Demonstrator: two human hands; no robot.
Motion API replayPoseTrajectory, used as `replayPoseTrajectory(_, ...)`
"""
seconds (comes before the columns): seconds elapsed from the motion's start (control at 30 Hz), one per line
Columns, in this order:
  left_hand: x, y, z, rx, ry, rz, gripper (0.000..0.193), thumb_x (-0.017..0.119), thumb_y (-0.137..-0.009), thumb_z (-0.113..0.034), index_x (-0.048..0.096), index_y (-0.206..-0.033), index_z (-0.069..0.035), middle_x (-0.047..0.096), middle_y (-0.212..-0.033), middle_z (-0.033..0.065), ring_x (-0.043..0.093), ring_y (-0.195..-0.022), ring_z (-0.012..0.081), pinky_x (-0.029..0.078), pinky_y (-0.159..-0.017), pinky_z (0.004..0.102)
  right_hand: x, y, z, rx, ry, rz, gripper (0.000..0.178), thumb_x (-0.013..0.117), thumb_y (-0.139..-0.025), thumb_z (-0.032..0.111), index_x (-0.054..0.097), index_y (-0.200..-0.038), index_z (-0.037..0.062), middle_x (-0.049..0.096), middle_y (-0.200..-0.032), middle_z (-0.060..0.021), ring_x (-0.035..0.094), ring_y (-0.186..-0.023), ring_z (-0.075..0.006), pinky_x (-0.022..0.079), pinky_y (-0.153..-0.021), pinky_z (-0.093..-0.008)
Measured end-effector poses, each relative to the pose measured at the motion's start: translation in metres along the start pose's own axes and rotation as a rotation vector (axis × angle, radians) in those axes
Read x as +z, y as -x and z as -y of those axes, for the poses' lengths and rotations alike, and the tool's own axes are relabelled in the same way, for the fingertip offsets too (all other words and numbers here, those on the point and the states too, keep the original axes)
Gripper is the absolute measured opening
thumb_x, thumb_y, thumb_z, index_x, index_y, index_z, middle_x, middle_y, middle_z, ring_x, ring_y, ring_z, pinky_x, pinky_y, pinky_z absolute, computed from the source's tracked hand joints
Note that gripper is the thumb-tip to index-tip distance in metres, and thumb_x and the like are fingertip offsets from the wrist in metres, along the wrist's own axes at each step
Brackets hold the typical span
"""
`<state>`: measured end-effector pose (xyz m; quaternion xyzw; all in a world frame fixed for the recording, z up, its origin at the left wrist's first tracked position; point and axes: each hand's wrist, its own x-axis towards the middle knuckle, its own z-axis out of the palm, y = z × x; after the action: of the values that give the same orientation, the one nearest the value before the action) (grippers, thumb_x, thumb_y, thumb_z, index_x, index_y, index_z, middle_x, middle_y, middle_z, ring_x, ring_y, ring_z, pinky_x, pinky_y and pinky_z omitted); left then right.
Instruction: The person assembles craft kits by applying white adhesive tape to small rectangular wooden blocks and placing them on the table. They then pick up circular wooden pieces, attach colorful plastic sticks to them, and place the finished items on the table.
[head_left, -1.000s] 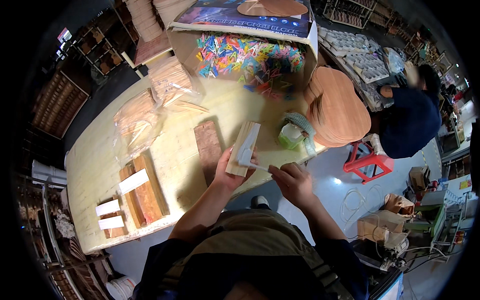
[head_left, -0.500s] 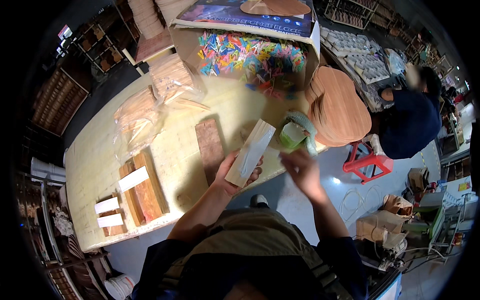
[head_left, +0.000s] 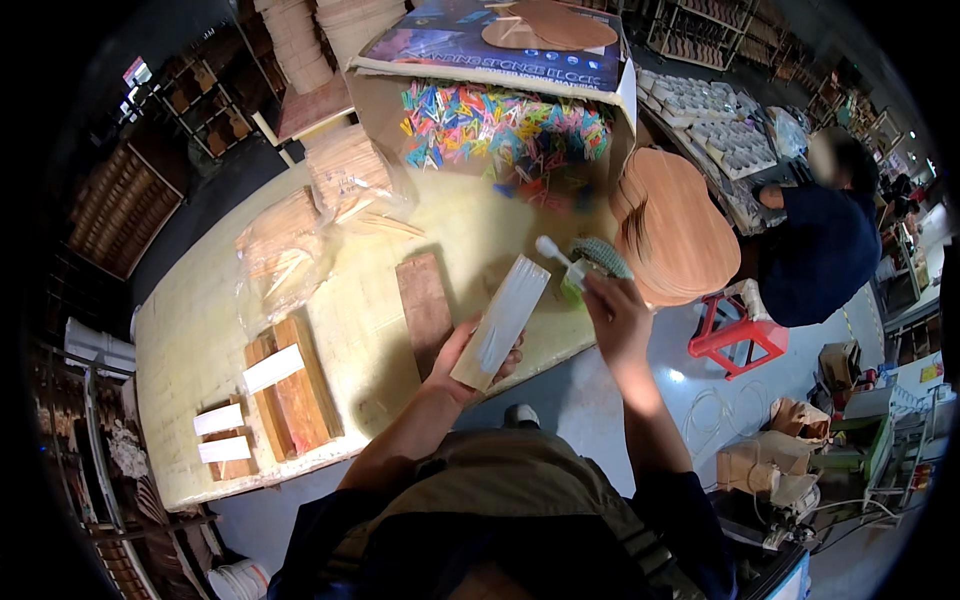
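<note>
My left hand (head_left: 456,362) is wrapped round a pale wooden block (head_left: 505,318), tilted above the table's front edge. A glossy whitish coat covers most of the block's upper face. In my right hand (head_left: 620,318) is a small brush (head_left: 562,260), its white tip pointing up and to the left, apart from the block. Below it, a green cup (head_left: 571,291) is mostly hidden by that hand. A grey-green cloth (head_left: 603,256) lies against the cup. Left of the block, a reddish-brown board (head_left: 423,305) lies flat on the table (head_left: 360,290).
Wooden blocks with white strips (head_left: 274,368) lie at the left. Bagged thin wood strips (head_left: 285,240) sit behind them. A carton of colourful clips (head_left: 505,125) stands at the back. Stacked guitar-shaped boards (head_left: 680,230) lie right, near a seated person (head_left: 825,245) and a red stool (head_left: 735,335).
My right hand has come up with the brush, which now shows beside the cup. The block stays in my left hand, almost unmoved.
</note>
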<state>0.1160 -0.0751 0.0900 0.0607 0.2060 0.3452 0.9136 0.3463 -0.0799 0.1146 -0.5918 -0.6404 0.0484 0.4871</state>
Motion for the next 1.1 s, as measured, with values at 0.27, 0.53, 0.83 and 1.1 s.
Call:
replayPoseTrajectory(0.27,-0.035,-0.005,-0.005,-0.023,-0.032,0.128,0.047,0.045,-0.092,-0.036,0.051,-0.119,0.002,0.057,-0.098,0.0133,0.054,-0.079,0.0231,0.048,-0.061,0.0286,-0.005,0.018,0.022,0.07,-0.198,0.238,0.017,0.069,-0.08,0.004,0.071,-0.097,0.0059,0.059,-0.074,-0.007,0.059,-0.065,-0.0187,0.047,-0.057,-0.0309)
replayPoseTrajectory(0.53,-0.018,0.0,-0.009,-0.035,-0.02,0.139,0.046,0.047,-0.09,-0.036,0.052,-0.116,0.001,0.054,-0.092,0.0123,0.051,-0.075,0.0218,0.046,-0.062,0.0267,-0.006,0.018,-0.013,0.173,-0.347,0.251,0.022,0.072,-0.078,0.004,0.07,-0.1,0.0027,0.062,-0.077,-0.0077,0.058,-0.068,-0.0128,0.045,-0.062,-0.0251)
replayPoseTrajectory(0.83,-0.017,0.004,-0.005,-0.027,-0.124,0.066,0.045,0.046,-0.091,-0.033,0.05,-0.119,0.001,0.054,-0.093,0.0129,0.051,-0.076,0.023,0.049,-0.063,0.029,-0.008,0.01,-0.002,0.125,-0.264,0.185,0.016,0.071,-0.08,0.006,0.071,-0.096,0.0027,0.06,-0.073,-0.009,0.056,-0.059,-0.0159,0.044,-0.055,-0.0279)
replayPoseTrajectory(1.1,-0.014,-0.003,-0.016,0.096,0.021,0.067,0.045,0.048,-0.09,-0.033,0.05,-0.118,0.003,0.055,-0.095,0.0133,0.053,-0.077,0.0231,0.047,-0.058,0.03,0.003,0.041,0.029,-0.258,-0.043,0.164,0.025,0.07,-0.076,0.002,0.071,-0.1,0.0079,0.058,-0.075,-0.0072,0.058,-0.065,-0.0231,0.048,-0.055,-0.0323)
